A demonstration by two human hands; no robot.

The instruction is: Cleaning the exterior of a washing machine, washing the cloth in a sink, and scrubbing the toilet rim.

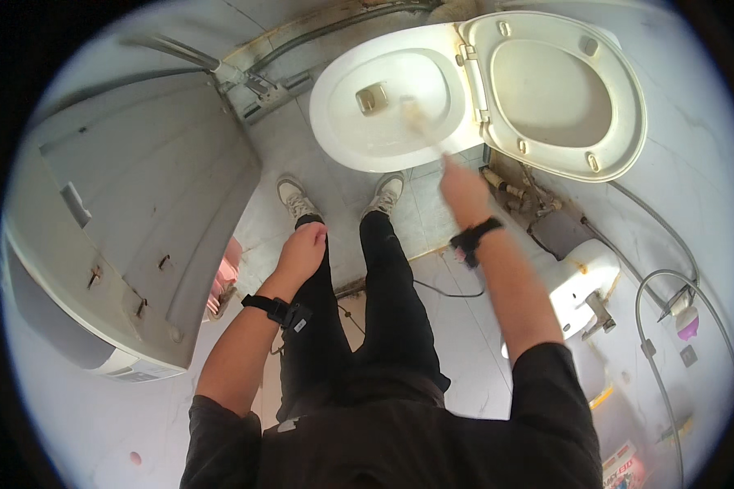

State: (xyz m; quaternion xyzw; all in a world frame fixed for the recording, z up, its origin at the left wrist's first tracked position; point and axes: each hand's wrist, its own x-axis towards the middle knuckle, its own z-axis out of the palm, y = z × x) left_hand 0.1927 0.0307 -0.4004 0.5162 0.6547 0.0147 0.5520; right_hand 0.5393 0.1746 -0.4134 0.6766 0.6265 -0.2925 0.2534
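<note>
My right hand (pixel 465 194) grips a toilet brush by its handle, and its pale head (pixel 414 116) reaches into the bowl of the white toilet (pixel 330 98). Motion smears the brush and the hand a little. The brush head is over the right inner side of the bowl, to the right of the drain opening (pixel 373 99). The raised toilet seat (pixel 628 110) leans back to the right of the bowl. Hanging in front of my left thigh, my left hand (pixel 303 251) has its fingers curled in, with nothing visible in them.
A large grey-white cabinet-like appliance (pixel 151 187) fills the left side. At the right stand a white washbasin (pixel 583 281) with a metal tap (pixel 599 316), pipes (pixel 514 189) and a grey hose (pixel 656 379). My shoes (pixel 383 194) are just before the toilet.
</note>
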